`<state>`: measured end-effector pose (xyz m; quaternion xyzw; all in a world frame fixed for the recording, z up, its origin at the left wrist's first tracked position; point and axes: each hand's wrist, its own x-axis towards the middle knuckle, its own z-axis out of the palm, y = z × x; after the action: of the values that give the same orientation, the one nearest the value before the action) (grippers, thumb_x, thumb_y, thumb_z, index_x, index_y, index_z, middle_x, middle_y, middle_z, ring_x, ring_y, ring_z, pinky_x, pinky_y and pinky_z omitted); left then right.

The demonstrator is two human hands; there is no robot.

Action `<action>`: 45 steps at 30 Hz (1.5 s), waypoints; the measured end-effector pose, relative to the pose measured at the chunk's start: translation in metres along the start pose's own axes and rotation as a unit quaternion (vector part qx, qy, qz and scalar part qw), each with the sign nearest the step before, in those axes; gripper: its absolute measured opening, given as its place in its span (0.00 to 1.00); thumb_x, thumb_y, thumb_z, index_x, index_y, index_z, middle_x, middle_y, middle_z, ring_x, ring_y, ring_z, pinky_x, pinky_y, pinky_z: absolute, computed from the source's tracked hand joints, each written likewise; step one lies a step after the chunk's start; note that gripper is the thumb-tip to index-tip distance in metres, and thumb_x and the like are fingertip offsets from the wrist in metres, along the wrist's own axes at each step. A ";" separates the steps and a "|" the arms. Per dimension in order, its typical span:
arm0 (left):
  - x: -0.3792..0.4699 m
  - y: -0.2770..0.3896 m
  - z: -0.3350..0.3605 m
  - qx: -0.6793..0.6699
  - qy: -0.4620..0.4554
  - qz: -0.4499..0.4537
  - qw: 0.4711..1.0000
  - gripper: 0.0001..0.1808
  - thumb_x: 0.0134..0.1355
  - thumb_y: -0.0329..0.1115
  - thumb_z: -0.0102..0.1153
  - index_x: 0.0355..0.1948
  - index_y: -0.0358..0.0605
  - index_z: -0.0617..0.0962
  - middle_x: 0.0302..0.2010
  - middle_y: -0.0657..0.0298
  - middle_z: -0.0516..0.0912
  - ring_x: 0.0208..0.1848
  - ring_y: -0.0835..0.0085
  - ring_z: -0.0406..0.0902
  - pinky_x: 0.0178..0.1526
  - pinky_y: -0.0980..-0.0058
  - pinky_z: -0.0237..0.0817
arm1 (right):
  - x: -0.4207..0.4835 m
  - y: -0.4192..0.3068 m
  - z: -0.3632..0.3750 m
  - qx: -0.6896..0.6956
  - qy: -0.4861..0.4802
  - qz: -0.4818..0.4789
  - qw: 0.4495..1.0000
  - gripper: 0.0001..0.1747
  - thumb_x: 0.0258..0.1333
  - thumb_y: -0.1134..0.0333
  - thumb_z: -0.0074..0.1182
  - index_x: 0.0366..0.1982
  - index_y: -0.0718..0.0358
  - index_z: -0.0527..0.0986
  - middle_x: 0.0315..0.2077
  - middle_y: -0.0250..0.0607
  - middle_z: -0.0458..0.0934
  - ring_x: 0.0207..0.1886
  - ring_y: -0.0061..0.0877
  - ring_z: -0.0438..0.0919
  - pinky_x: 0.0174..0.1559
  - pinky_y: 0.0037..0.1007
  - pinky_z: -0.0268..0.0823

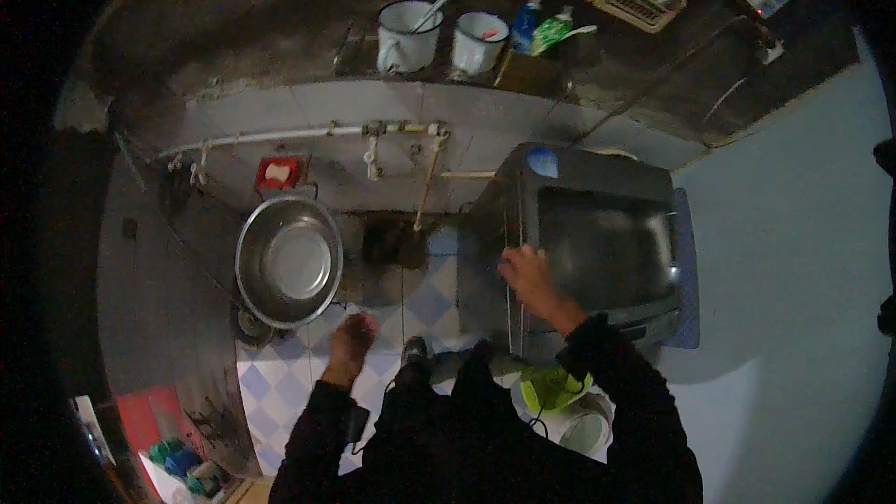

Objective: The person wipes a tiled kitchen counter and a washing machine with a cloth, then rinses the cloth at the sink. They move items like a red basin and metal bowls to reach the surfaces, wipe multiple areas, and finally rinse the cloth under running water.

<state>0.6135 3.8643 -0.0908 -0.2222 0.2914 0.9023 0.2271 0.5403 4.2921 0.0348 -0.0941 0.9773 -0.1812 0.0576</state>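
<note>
My right hand (532,283) is over the left edge of a grey top-loading washing machine (595,168), its fingers slightly bent and apart. I see nothing in it, and I cannot tell whether it touches the machine. The machine's dark see-through lid (602,245) is down. Lower left, my left hand (352,343) is blurred above the tiled floor, just right of a round metal basin (297,262). Its fingers look curled; whether they hold anything is unclear. The basin shows a bare, shiny bottom.
A red soap dish (262,178) with a soap bar (278,173) hangs behind the basin. Pipes with taps (315,131) cross the wall. On the ledge stand two white enamel mugs (402,49) and tubes (549,31). A yellow-green container (549,388) and a bucket (588,430) are near my right side.
</note>
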 end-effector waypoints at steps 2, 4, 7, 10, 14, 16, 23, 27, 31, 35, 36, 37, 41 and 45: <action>-0.033 0.029 -0.043 -0.052 0.034 0.041 0.997 0.09 0.72 0.32 0.54 0.47 0.38 0.78 0.46 0.56 0.81 0.49 0.61 0.79 0.53 0.65 0.73 | 0.031 0.009 -0.017 -0.088 0.038 -0.081 0.992 0.14 0.65 0.61 0.55 0.48 0.60 0.79 0.45 0.48 0.74 0.48 0.49 0.71 0.49 0.49 0.65; -0.062 0.033 -0.065 -0.095 0.073 0.082 0.989 0.10 0.73 0.33 0.50 0.45 0.37 0.78 0.44 0.57 0.80 0.49 0.61 0.77 0.54 0.65 0.69 | 0.083 0.026 -0.031 -0.193 0.105 -0.065 0.973 0.14 0.66 0.61 0.54 0.48 0.59 0.79 0.44 0.49 0.75 0.49 0.48 0.72 0.48 0.49 0.66; -0.102 0.029 -0.074 -0.027 0.210 0.112 0.971 0.12 0.73 0.35 0.48 0.45 0.39 0.80 0.43 0.58 0.80 0.49 0.62 0.76 0.54 0.68 0.67 | 0.168 0.065 -0.057 -0.307 0.117 -0.148 0.933 0.17 0.62 0.69 0.53 0.52 0.62 0.77 0.53 0.50 0.73 0.59 0.47 0.70 0.58 0.50 0.65; -0.123 0.020 -0.070 -0.063 0.215 0.063 0.973 0.12 0.72 0.38 0.52 0.47 0.42 0.80 0.46 0.59 0.83 0.48 0.64 0.79 0.54 0.71 0.67 | 0.214 0.078 -0.048 -0.274 0.089 -0.160 0.944 0.19 0.61 0.70 0.52 0.54 0.61 0.77 0.55 0.48 0.73 0.63 0.46 0.69 0.64 0.52 0.62; -0.129 0.012 -0.068 -0.051 0.219 0.025 0.974 0.13 0.71 0.39 0.56 0.50 0.43 0.79 0.45 0.60 0.83 0.47 0.66 0.80 0.53 0.73 0.68 | 0.201 0.070 -0.026 -0.386 0.036 -0.202 0.899 0.10 0.56 0.70 0.54 0.40 0.58 0.80 0.45 0.40 0.76 0.55 0.41 0.72 0.53 0.47 0.66; -0.123 0.011 -0.069 -0.040 0.220 0.027 0.974 0.13 0.70 0.39 0.57 0.49 0.43 0.79 0.45 0.60 0.83 0.46 0.66 0.80 0.52 0.72 0.69 | 0.168 0.063 -0.014 -0.394 0.076 -0.240 0.884 0.07 0.54 0.70 0.55 0.33 0.57 0.82 0.40 0.36 0.77 0.51 0.38 0.74 0.47 0.43 0.69; -0.067 0.012 -0.072 -0.012 0.169 0.017 0.985 0.13 0.69 0.39 0.58 0.47 0.42 0.79 0.43 0.59 0.83 0.44 0.66 0.80 0.48 0.74 0.71 | -0.016 0.045 0.060 -0.335 -0.075 -0.103 0.934 0.08 0.57 0.68 0.56 0.38 0.61 0.81 0.42 0.46 0.77 0.51 0.44 0.74 0.51 0.43 0.69; -0.036 0.011 -0.068 0.006 0.162 -0.019 0.987 0.12 0.70 0.40 0.56 0.47 0.42 0.79 0.43 0.59 0.83 0.43 0.66 0.80 0.45 0.75 0.72 | -0.136 0.005 0.092 -0.023 -0.161 -0.119 0.979 0.10 0.55 0.65 0.59 0.36 0.64 0.81 0.41 0.51 0.77 0.49 0.47 0.75 0.52 0.46 0.69; -0.022 0.015 -0.057 0.026 0.062 -0.050 0.997 0.16 0.71 0.42 0.55 0.52 0.42 0.78 0.45 0.59 0.83 0.44 0.68 0.81 0.47 0.74 0.72 | -0.210 -0.058 0.062 -0.105 -0.388 -0.107 0.909 0.10 0.53 0.64 0.63 0.31 0.64 0.83 0.35 0.51 0.81 0.45 0.49 0.78 0.52 0.47 0.70; -0.030 0.017 -0.018 0.117 0.070 -0.124 0.983 0.21 0.73 0.44 0.55 0.61 0.43 0.74 0.54 0.57 0.81 0.51 0.67 0.81 0.54 0.71 0.74 | -0.205 -0.091 0.025 0.038 -0.364 0.009 0.931 0.14 0.63 0.61 0.60 0.44 0.63 0.83 0.40 0.44 0.84 0.46 0.40 0.81 0.52 0.41 0.72; -0.032 0.019 -0.002 0.129 0.035 -0.141 0.981 0.23 0.74 0.45 0.56 0.64 0.43 0.73 0.57 0.57 0.80 0.54 0.67 0.80 0.57 0.70 0.75 | -0.203 -0.092 0.014 0.228 -0.222 0.091 0.944 0.17 0.65 0.57 0.58 0.45 0.63 0.82 0.41 0.43 0.84 0.47 0.37 0.81 0.53 0.40 0.72; -0.033 0.019 0.017 0.165 0.004 -0.151 0.975 0.25 0.73 0.46 0.57 0.65 0.45 0.72 0.59 0.57 0.79 0.55 0.67 0.80 0.58 0.69 0.75 | -0.198 -0.090 0.007 0.401 -0.121 0.149 0.896 0.20 0.65 0.55 0.59 0.49 0.62 0.80 0.45 0.42 0.83 0.50 0.36 0.80 0.54 0.38 0.71; -0.044 0.015 0.105 0.231 -0.145 -0.162 0.948 0.35 0.71 0.52 0.60 0.72 0.50 0.66 0.65 0.58 0.75 0.61 0.66 0.77 0.60 0.65 0.73 | -0.180 -0.080 -0.004 0.724 -0.016 0.216 0.655 0.35 0.61 0.58 0.65 0.66 0.61 0.69 0.62 0.36 0.74 0.63 0.32 0.73 0.63 0.35 0.66; -0.066 -0.010 0.186 0.315 -0.179 -0.128 0.923 0.42 0.71 0.54 0.59 0.78 0.54 0.56 0.71 0.58 0.68 0.70 0.64 0.68 0.65 0.62 0.69 | -0.169 -0.095 0.001 0.709 0.099 0.102 0.690 0.29 0.71 0.58 0.53 0.67 0.66 0.69 0.63 0.40 0.73 0.63 0.29 0.73 0.64 0.33 0.65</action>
<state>0.6218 3.9695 0.0758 -0.0091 0.4842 0.7517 0.4477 0.7205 4.2391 0.0814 0.0935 0.5613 -0.8219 0.0277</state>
